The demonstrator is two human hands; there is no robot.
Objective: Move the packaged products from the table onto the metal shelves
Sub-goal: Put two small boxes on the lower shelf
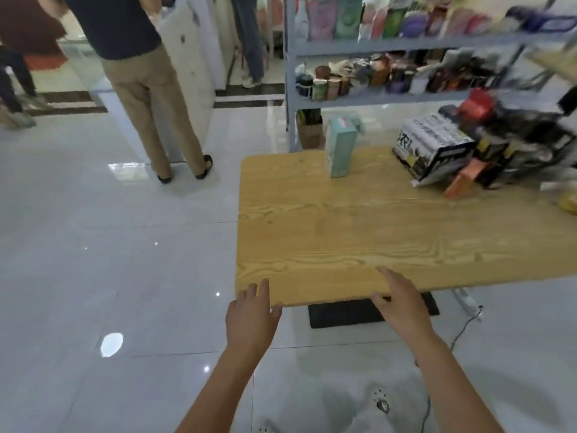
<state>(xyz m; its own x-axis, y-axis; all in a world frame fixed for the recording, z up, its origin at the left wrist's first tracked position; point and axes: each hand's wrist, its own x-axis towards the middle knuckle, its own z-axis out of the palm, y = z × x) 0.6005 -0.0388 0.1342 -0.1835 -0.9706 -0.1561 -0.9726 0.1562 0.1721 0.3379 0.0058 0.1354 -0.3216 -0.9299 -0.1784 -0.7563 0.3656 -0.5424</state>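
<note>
Packaged products (499, 142) sit heaped at the far right of the wooden tabletop (343, 220), blurred. In the heap a black-and-white carton (434, 145) lies tilted at the front left, and an orange packet (465, 179) leans just below it. One pale green box (341, 148) stands upright on its own near the far edge, apart from the heap. A yellow item (568, 203) shows at the right border, too cut off to identify.

Metal shelves (406, 100) stand just behind the tabletop. The two visible tiers are already stocked: pouches and bottles above, cans and dark packets below. A brown paper bag (310, 132) sits on the floor under the lowest tier.

Left hand (251, 314) is at the near left corner of the tabletop, fingers (263, 289) straight and spread, holding nothing. Right hand (401, 303) is over the near edge, fingers stretched forward, thumb out to the side, also holding nothing. Cannot tell whether either hand touches the wood. Both are well apart from the products.

Under the tabletop a black mat (340, 312) lies on the glossy tiled floor (93, 245), with a white power strip (466, 300) and its cable to the right. A bystander in tan trousers (150, 98) stands at the left, back turned.
</note>
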